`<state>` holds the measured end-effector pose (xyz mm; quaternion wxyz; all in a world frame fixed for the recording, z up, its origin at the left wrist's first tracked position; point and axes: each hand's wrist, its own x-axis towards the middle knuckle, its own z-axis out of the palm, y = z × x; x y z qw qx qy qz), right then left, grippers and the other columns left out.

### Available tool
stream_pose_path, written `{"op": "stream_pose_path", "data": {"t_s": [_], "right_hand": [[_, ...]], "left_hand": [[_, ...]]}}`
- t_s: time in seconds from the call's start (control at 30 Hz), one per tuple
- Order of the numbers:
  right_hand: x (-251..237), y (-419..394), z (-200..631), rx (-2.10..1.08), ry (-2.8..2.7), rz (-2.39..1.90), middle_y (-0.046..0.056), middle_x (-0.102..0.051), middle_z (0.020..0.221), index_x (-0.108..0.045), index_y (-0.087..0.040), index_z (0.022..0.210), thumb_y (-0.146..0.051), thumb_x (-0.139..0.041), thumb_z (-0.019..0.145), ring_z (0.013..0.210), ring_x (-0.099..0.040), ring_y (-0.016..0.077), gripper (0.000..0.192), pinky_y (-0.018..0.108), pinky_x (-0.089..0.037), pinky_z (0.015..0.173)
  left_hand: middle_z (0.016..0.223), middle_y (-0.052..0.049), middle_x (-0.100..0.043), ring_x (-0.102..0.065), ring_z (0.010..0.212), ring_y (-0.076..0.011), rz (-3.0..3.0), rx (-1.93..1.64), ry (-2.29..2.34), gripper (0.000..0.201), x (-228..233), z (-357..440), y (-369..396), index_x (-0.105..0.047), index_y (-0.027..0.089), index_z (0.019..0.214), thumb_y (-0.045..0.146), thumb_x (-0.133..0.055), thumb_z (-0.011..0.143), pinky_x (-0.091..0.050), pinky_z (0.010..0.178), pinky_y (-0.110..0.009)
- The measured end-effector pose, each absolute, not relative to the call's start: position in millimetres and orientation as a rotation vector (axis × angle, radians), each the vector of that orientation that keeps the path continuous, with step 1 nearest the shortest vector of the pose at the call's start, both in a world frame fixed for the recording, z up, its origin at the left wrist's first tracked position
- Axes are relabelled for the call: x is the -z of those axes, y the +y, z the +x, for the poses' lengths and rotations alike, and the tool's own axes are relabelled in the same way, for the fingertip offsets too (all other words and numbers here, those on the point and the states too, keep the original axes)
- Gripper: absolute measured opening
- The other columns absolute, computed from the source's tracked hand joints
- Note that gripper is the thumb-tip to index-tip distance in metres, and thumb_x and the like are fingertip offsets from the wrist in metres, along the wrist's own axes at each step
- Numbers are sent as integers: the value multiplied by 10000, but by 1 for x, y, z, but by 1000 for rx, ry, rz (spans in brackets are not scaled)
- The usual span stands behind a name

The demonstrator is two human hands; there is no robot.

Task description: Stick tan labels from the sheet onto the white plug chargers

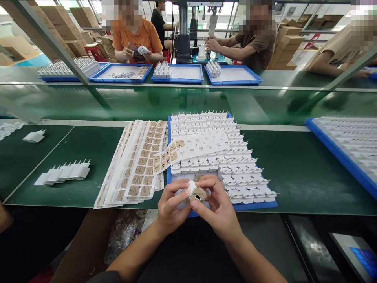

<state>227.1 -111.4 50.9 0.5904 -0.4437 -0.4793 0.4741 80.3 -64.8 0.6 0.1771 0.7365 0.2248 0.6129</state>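
Note:
My left hand (172, 204) and my right hand (216, 202) together hold a small white charger plug (196, 193) just above the near edge of a blue tray (256, 205). A tan label shows on the plug's face, under my right thumb and fingertips. The tray is packed with rows of white charger plugs (232, 157). A partly used label sheet (191, 149) lies across the plugs. A fanned stack of label sheets (138, 165) lies left of the tray.
A row of white plugs (66, 172) and a single plug (34, 136) lie on the green table at left. Another blue tray of plugs (347, 147) sits at right. Across the conveyor (188, 102), several people work at blue trays (178, 73).

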Motion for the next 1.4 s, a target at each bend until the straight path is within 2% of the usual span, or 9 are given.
{"op": "stream_pose_path", "data": {"t_s": [0.17,0.27,0.43,0.63,0.8,1.2,1.4], "right_hand": [[-46,-109,223,-1086,-1029,-1008,17,-540,938,-683,-266,936,-298,-688,897,797,-556,155,51,252,-492,642],[-45,-109,225,-1110,-1031,-1024,24,-541,923,-684,-264,925,-325,-627,934,804,-552,167,84,256,-474,624],[-47,-111,224,-1132,-1036,-1001,15,-521,980,-635,-267,958,-294,-751,824,786,-545,148,179,244,-466,629],[-45,-112,222,-1113,-999,-986,19,-530,939,-644,-261,888,-310,-681,882,875,-554,182,62,288,-486,740],[-43,-113,222,-1133,-964,-974,27,-535,937,-650,-255,866,-298,-675,868,881,-555,193,49,304,-486,755],[-46,-113,223,-1198,-873,-975,30,-566,897,-679,-245,785,-244,-658,802,827,-556,186,27,298,-494,722],[-51,-111,238,-1186,-1049,-1007,38,-617,949,-724,-261,943,-241,-639,848,844,-593,191,129,293,-508,682]], "left_hand": [[1114,-59,-637,-706,1082,-226,2131,-1774,659,403,2,81,-67,-580,245,1205,109,-739,862,-666,853,-416],[1120,-51,-638,-710,1080,-232,2151,-1766,671,404,4,81,-68,-580,263,1197,119,-747,858,-671,841,-435],[1126,-49,-638,-696,1119,-238,2185,-1770,667,371,3,81,-68,-589,273,1185,95,-705,881,-667,871,-459],[1147,-48,-631,-684,1138,-230,2203,-1798,626,402,1,83,-70,-600,231,1137,12,-725,823,-661,897,-449],[1141,-55,-620,-684,1128,-234,2241,-1811,611,327,2,83,-70,-599,221,1108,35,-694,856,-667,884,-472],[1106,-50,-609,-695,1096,-234,2263,-1847,609,308,4,84,-73,-610,215,1102,47,-694,858,-672,879,-479],[1108,-69,-632,-708,1096,-245,2081,-1751,607,388,4,84,-73,-584,235,1198,105,-726,861,-663,889,-472]]}}
